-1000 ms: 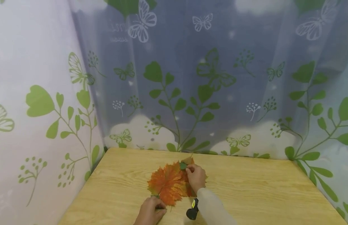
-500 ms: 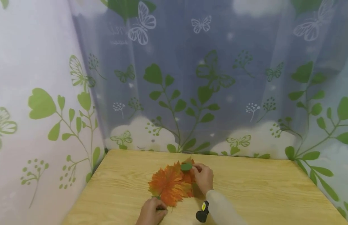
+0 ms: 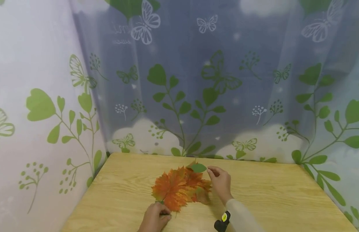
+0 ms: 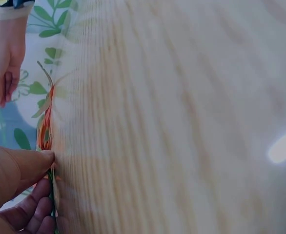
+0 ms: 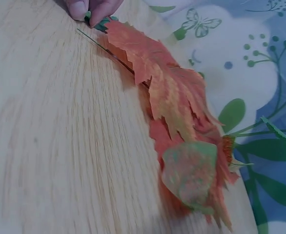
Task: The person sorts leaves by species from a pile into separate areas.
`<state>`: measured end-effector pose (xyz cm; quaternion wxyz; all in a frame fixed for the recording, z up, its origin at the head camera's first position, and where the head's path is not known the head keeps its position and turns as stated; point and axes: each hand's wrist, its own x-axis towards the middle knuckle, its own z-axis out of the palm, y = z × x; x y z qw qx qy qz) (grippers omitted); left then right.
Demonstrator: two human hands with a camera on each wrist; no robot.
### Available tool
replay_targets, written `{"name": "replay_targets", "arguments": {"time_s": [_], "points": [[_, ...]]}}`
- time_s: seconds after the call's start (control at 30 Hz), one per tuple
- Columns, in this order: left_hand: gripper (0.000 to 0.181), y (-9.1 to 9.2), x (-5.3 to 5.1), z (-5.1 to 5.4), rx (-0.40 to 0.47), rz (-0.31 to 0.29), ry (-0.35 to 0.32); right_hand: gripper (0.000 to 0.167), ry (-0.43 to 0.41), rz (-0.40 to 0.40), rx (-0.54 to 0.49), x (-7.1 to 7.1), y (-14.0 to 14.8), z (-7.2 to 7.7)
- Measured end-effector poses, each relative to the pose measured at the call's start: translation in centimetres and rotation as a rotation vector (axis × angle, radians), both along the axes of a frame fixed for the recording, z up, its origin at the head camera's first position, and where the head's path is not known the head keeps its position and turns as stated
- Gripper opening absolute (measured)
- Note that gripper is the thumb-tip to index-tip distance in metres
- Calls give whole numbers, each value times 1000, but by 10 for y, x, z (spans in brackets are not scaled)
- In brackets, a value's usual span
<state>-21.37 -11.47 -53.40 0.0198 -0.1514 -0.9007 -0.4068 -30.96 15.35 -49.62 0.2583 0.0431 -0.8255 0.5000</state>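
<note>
A bunch of orange-red artificial maple leaves (image 3: 170,188) lies on the wooden table. My left hand (image 3: 155,216) pinches its green stem end, seen closer in the left wrist view between thumb and fingers. My right hand (image 3: 221,183) pinches the tip of a small green leaf (image 3: 198,168), held above the far right part of the bunch. In the right wrist view that green leaf (image 5: 279,132) shows edge-on by the fingertips, apart from the orange leaves. A paler green-and-pink leaf (image 5: 191,173) lies at the bunch's near end there, with one loose thin stem (image 5: 104,48) sticking out.
The wooden table (image 3: 269,196) reaches back to a blue curtain (image 3: 179,38) printed with plants and butterflies. A pale curtain (image 3: 37,141) hangs along the left side. A black strap device (image 3: 222,222) sits at my right wrist.
My right hand has moved right, away from the bunch, drawing the green leaf with it, so more of the leaf shows. My left hand stays in place on the stem end.
</note>
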Motion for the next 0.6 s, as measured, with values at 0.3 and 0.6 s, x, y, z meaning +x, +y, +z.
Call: {"name": "replay_targets", "arguments": {"time_s": [0.3,0.6], "points": [[7,1,2,-1,5,10,29,16,4,-28,-52,18,27,15],[8,1,4,-2,-5,16,44,20,-20,-101,-147,41,63,24]]}}
